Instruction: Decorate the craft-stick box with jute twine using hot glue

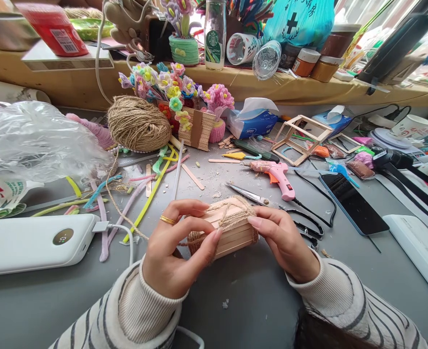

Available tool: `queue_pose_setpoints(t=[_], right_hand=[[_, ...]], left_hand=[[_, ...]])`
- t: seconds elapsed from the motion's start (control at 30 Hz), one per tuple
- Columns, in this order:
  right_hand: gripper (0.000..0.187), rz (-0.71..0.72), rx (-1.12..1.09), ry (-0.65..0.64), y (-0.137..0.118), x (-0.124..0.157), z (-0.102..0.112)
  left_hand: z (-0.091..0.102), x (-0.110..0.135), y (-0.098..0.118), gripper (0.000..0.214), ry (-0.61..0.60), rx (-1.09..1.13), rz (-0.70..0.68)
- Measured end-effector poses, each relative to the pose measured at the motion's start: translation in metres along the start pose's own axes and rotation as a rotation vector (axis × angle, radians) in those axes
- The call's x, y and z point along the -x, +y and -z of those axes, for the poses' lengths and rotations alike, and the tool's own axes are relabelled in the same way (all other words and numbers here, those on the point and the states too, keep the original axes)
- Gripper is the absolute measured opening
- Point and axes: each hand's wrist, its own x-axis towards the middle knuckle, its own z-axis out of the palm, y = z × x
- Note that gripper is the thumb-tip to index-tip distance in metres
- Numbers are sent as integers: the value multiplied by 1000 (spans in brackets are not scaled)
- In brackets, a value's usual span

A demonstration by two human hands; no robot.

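A small box made of wooden craft sticks (232,232) sits between both hands low in the middle of the view, wrapped with jute twine (236,215). My left hand (174,252), wearing a gold ring, grips the box's left end and pinches the twine with its fingertips. My right hand (282,242) holds the box's right side, fingers pressed on the twine. A strand of twine runs from the box back to a large twine ball (137,123).
Scissors (257,198) and a pink glue gun (277,174) lie just behind the box. A white power bank (32,242) is at left, a phone (352,203) at right. Pipe cleaners (145,189), craft sticks, flower pots (195,121) and a tissue pack (253,121) crowd the grey table.
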Motion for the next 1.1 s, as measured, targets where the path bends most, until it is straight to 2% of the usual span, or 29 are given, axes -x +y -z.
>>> queue_pose_setpoints(t=[1.1], right_hand=[[22, -17, 24, 14, -1, -1, -2]], left_hand=[[-1, -1, 2, 8, 25, -17, 18]])
